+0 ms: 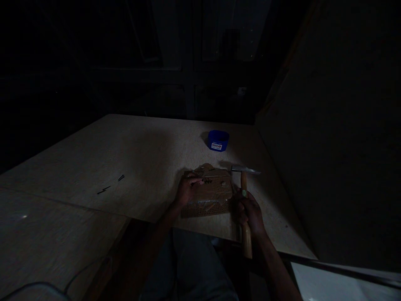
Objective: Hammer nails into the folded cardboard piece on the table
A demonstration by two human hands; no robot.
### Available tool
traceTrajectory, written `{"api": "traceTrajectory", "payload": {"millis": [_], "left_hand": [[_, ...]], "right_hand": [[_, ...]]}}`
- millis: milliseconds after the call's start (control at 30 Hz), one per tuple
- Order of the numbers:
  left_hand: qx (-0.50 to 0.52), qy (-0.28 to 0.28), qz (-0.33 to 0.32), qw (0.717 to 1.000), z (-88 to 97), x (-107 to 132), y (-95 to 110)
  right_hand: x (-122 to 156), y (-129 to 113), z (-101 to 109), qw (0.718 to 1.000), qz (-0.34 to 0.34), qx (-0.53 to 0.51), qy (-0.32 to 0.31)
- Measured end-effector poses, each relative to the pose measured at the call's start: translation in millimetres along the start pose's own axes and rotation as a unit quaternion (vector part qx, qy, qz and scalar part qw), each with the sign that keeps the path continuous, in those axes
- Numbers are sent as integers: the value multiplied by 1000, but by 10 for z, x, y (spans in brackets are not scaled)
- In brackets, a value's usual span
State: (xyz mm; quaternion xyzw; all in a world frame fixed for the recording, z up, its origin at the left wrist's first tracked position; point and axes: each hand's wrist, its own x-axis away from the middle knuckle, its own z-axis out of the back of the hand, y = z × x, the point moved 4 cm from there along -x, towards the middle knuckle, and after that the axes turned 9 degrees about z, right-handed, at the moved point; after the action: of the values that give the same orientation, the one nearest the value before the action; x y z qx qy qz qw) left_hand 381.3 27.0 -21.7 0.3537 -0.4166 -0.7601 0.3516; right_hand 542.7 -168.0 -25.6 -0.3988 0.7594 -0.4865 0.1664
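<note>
A small wooden board (213, 190) lies near the front edge of a plywood table (140, 154). My left hand (188, 190) rests on the board's left end, its fingers pinched around a small dark nail (203, 181). My right hand (250, 213) is closed round the wooden handle of a hammer (243, 184). The hammer's metal head (246, 169) lies just beyond the board's right corner. The room is very dark, so fine detail on the board is hard to make out.
A blue box (218, 140) stands farther back on the table. Two loose dark nails (109, 186) lie to the left. A large upright panel (338, 146) borders the table's right side. My legs are below the table edge.
</note>
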Motion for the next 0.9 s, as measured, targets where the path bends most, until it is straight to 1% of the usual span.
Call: {"api": "traceTrajectory", "payload": {"millis": [67, 233, 333, 433, 600, 733, 900], "left_hand": [[-3, -8, -7, 1000, -6, 3, 4], [-26, -7, -21, 999, -4, 11, 8], [-47, -12, -34, 998, -10, 22, 23], [-66, -13, -55, 996, -13, 45, 50], [-106, -2, -88, 991, -15, 85, 90], [-122, -9, -87, 989, -28, 95, 99], [-127, 3, -96, 987, -27, 95, 106]], "right_hand": [[22, -2, -16, 999, 10, 33, -3], [64, -4, -54, 992, 66, 104, -20], [75, 0, -73, 989, 74, 124, -28], [84, -13, -83, 986, 84, 146, -16], [102, -36, -138, 972, 113, 205, -18], [97, -31, -161, 971, 108, 210, -13], [97, -39, -165, 971, 104, 213, -5]]}}
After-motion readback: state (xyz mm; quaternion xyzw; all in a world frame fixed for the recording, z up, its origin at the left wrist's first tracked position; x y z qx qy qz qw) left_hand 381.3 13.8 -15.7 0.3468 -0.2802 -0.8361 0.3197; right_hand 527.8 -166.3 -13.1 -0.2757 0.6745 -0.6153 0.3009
